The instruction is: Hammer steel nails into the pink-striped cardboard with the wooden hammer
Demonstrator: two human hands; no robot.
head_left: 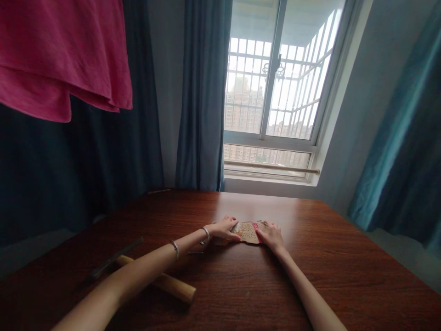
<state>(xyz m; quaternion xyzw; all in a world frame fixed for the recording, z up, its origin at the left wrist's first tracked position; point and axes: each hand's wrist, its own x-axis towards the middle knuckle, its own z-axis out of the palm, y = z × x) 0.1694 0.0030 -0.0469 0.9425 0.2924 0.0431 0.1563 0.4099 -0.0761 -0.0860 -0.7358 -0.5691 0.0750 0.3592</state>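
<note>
A small patterned piece of paper (247,232), tan with dots and a pink patch, lies flat on the dark wooden table (344,276). My left hand (223,228) rests on its left edge, fingers stretched out and pressing down. My right hand (272,235) presses on its right edge, fingers lying flat on the paper. Two bracelets sit on my left wrist and forearm.
A wooden-handled tool (172,286) with a dark metal part lies under my left forearm at the near left. A pink cloth (62,55) hangs at the upper left. Blue curtains (203,92) flank a barred window (275,82) beyond the table's far edge.
</note>
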